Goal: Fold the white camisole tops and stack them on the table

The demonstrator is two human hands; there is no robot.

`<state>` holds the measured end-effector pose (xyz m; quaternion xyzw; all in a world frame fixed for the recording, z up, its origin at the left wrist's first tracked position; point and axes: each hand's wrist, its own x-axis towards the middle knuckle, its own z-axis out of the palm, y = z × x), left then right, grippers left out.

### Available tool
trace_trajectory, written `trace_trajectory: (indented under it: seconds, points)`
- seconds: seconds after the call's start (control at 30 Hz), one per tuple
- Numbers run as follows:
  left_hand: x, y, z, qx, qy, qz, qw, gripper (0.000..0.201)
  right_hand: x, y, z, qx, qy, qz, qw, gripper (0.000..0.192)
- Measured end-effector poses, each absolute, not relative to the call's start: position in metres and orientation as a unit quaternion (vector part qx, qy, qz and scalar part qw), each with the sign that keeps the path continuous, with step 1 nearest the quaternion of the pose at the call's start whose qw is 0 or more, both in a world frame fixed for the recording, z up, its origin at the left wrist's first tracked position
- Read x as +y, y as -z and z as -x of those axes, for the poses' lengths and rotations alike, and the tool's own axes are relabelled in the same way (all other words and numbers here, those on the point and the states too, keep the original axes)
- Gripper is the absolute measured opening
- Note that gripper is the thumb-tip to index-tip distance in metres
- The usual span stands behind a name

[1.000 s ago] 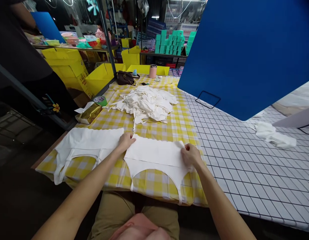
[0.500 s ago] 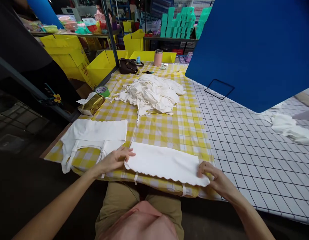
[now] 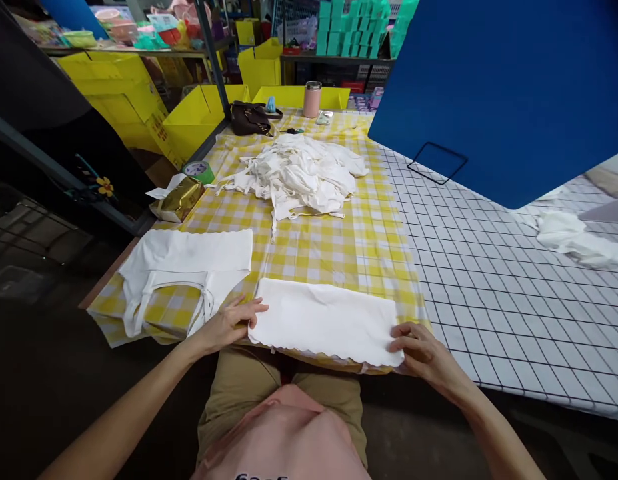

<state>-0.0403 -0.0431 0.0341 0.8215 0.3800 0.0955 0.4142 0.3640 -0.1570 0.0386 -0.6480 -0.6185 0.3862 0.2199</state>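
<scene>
A white garment [image 3: 326, 321] lies folded into a flat rectangle at the near edge of the yellow checked tablecloth [image 3: 333, 250], its scalloped hem toward me. My left hand [image 3: 231, 323] pinches its left end and my right hand [image 3: 419, 352] pinches its right end. To the left lies another white garment [image 3: 183, 257] spread flat, its straps hanging over the table edge. A loose pile of white garments [image 3: 301, 175] sits farther back on the cloth.
A gold box [image 3: 177, 200] and a green tape roll [image 3: 199, 171] lie at the left edge. A brown bag [image 3: 249, 117] and a pink cup [image 3: 311, 99] stand at the far end. A blue board [image 3: 499, 87] leans over the white gridded surface [image 3: 489, 293], where a white cloth [image 3: 573, 241] lies.
The garment in my hands went from spread open with its leg curves showing to folded over into a rectangle. Both hands shifted toward me to its near corners.
</scene>
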Motion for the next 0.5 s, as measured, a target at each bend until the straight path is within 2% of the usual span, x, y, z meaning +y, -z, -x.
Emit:
trace_trajectory:
  seconds: [0.17,0.33,0.5]
  points:
    - [-0.045,-0.038,0.041,0.385,-0.111,-0.807,0.433,0.015,-0.159,-0.049,-0.365,-0.585,-0.427,0.646,0.239,0.023]
    - [-0.041,-0.064,0.046,0.406,-0.169,-0.728,0.526,0.007,-0.151,-0.08,-0.375,-0.584,-0.411,0.632,0.301,0.028]
    - [-0.003,-0.081,0.03,0.463,-0.284,-0.653,0.528,0.02,-0.11,-0.108,-0.375,-0.506,-0.379,0.694,0.345,0.034]
